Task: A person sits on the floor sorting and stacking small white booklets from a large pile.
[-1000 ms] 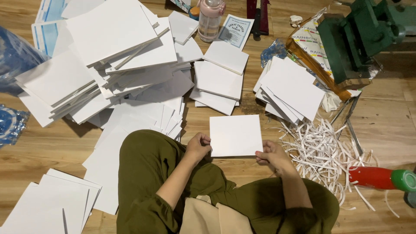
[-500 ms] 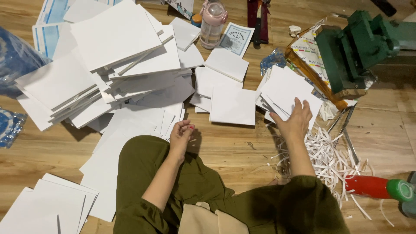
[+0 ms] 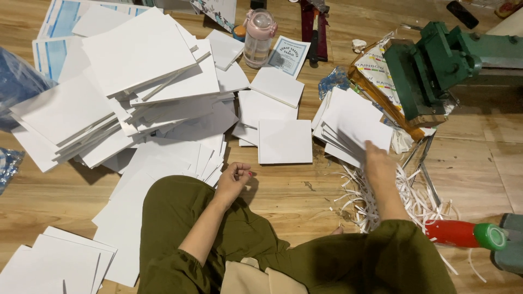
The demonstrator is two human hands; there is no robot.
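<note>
I sit on a wooden floor in olive trousers. My left hand (image 3: 234, 179) rests by my knee, fingers curled, holding nothing. My right hand (image 3: 378, 160), blurred by motion, reaches out to the near edge of a small stack of white sheets (image 3: 351, 122). Its fingers touch the top sheet, and any grip on it is hidden. A single white square pad (image 3: 285, 141) lies flat on the floor between my hands, with more white squares (image 3: 275, 87) just beyond it.
Large uneven piles of white boards (image 3: 136, 81) fill the left. A green metal press (image 3: 436, 65) stands at the right, with paper strips (image 3: 376, 201) below it. Also around are a pink-lidded bottle (image 3: 259, 38), a red and green bottle (image 3: 463, 234) and blue bags (image 3: 16, 87).
The white pad I held in both hands now lies on the floor ahead. My right hand went to the right-hand stack and has drawn back to its near edge. My left hand dropped to my knee.
</note>
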